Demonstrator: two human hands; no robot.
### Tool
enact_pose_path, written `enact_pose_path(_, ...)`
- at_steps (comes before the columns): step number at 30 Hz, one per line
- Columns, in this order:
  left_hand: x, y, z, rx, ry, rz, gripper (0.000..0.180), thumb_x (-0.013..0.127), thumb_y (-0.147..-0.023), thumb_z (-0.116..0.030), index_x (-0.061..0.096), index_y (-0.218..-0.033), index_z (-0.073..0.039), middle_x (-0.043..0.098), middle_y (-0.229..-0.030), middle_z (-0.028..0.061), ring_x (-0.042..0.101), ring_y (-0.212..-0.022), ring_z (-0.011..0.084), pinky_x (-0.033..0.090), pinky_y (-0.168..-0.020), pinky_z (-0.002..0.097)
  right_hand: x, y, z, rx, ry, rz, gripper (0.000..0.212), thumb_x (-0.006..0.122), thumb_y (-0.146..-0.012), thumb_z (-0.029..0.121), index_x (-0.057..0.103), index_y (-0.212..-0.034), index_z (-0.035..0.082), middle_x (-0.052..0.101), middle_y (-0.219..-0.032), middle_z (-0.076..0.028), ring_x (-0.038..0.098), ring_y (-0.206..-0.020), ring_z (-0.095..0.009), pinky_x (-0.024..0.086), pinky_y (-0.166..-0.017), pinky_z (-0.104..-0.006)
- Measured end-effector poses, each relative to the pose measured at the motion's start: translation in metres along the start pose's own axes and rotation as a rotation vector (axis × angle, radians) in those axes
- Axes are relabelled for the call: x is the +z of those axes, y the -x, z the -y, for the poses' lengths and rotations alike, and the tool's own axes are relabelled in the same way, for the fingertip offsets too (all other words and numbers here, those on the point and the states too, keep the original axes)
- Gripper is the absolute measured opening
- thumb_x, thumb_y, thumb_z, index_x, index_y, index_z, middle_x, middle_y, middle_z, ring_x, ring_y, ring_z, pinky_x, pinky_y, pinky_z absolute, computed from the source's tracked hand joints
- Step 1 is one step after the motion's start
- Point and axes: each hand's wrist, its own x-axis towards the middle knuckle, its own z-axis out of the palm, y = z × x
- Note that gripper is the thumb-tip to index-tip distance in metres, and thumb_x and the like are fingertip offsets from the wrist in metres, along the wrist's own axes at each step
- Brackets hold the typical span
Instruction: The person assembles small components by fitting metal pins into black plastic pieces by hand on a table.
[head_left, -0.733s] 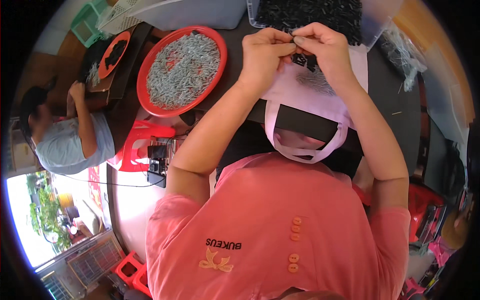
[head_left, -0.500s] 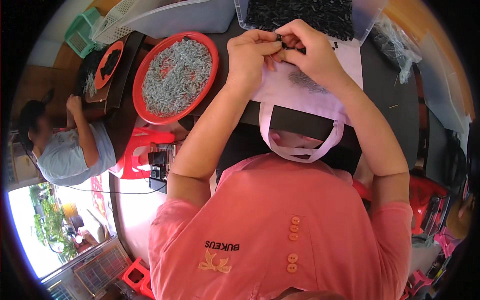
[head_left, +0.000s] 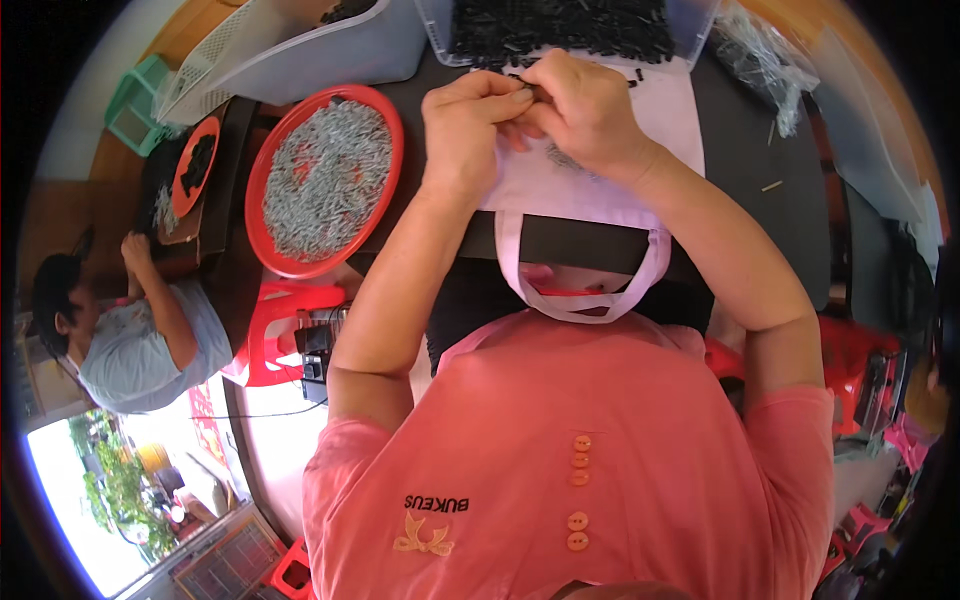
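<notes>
My left hand (head_left: 465, 130) and my right hand (head_left: 590, 120) meet fingertip to fingertip over a white cloth tote bag (head_left: 665, 130) spread on the table. Pinched between them is a small black part (head_left: 527, 88), mostly covered by my fingers. Both hands are closed, the right one with its fingers curled inward. A grey patch of print or small pieces shows on the cloth beneath my right hand. Just beyond my fingers stands a clear bin (head_left: 430, 30) with a heap of small black tube-like parts (head_left: 560, 28).
Left of my forearm, a red round tray (head_left: 258, 215) holds many small silvery metal pieces (head_left: 325, 180). Another clear bin (head_left: 330, 55) stands behind it. A crumpled plastic bag (head_left: 765, 65) lies at the back right. A co-worker (head_left: 150, 340) sits at the left beside an orange plate (head_left: 210, 135).
My fingers have drawn closer together; black parts that showed at my right fingers are now mostly covered. The whole view has shifted slightly.
</notes>
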Motion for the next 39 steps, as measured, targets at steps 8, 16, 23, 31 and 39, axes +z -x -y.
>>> enact_pose_path(8, 0.001, 0.002, -0.006, 0.001, 0.033, 0.043, 0.006, 0.061, -0.083, 0.002, 0.064, -0.082, 0.007, 0.066, -0.070, 0.0140, 0.059, -0.053, 0.0169, 0.043, -0.048, 0.0242, -0.001, -0.001, 0.005, -0.001, -0.007, -0.032, 0.024, 0.070, -0.067, 0.015, 0.048, -0.072, 0.008, 0.055, -0.062, -0.007, 0.060, -0.055, -0.026, 0.046, -0.048, -0.0364)
enact_pose_path(16, 0.009, 0.004, -0.075, 0.412, -0.188, -0.293, 0.012, 0.069, -0.080, -0.006, 0.065, -0.079, 0.006, 0.065, -0.070, 0.0096, 0.058, -0.054, 0.0146, 0.044, -0.049, 0.0239, -0.057, -0.026, -0.045, 0.355, -0.113, 0.266, 0.020, 0.069, -0.080, 0.014, 0.065, -0.097, 0.005, 0.064, -0.071, -0.002, 0.060, -0.065, -0.012, 0.046, -0.059, -0.0290)
enact_pose_path(23, -0.021, -0.048, -0.125, 0.671, -0.956, -0.566, 0.024, 0.069, -0.075, -0.014, 0.069, -0.093, 0.001, 0.064, -0.067, 0.0128, 0.059, -0.054, 0.0168, 0.045, -0.050, 0.0267, -0.065, 0.011, -0.072, 0.281, 0.520, 0.664, 0.016, 0.061, -0.078, 0.010, 0.066, -0.093, 0.010, 0.066, -0.088, -0.008, 0.065, -0.081, -0.031, 0.049, -0.069, -0.0426)
enact_pose_path(31, 0.039, -0.008, -0.025, 0.103, -0.206, -0.048, 0.016, 0.070, -0.078, -0.005, 0.070, -0.089, 0.006, 0.067, -0.077, 0.0083, 0.061, -0.063, 0.0137, 0.046, -0.054, 0.0249, -0.077, -0.003, -0.046, 0.557, -0.129, 0.231, 0.013, 0.068, -0.075, 0.010, 0.064, -0.084, 0.001, 0.067, -0.075, -0.016, 0.067, -0.073, -0.028, 0.050, -0.062, -0.0380)
enact_pose_path(39, 0.048, -0.018, 0.006, -0.135, 0.358, 0.117, 0.019, 0.060, -0.090, -0.008, 0.064, -0.104, 0.004, 0.068, -0.090, 0.0103, 0.063, -0.075, 0.0183, 0.047, -0.063, 0.0286, -0.056, -0.005, -0.008, 0.485, -0.104, -0.116, 0.009, 0.067, -0.069, 0.012, 0.064, -0.076, 0.007, 0.066, -0.073, -0.012, 0.066, -0.068, -0.031, 0.052, -0.058, -0.0398)
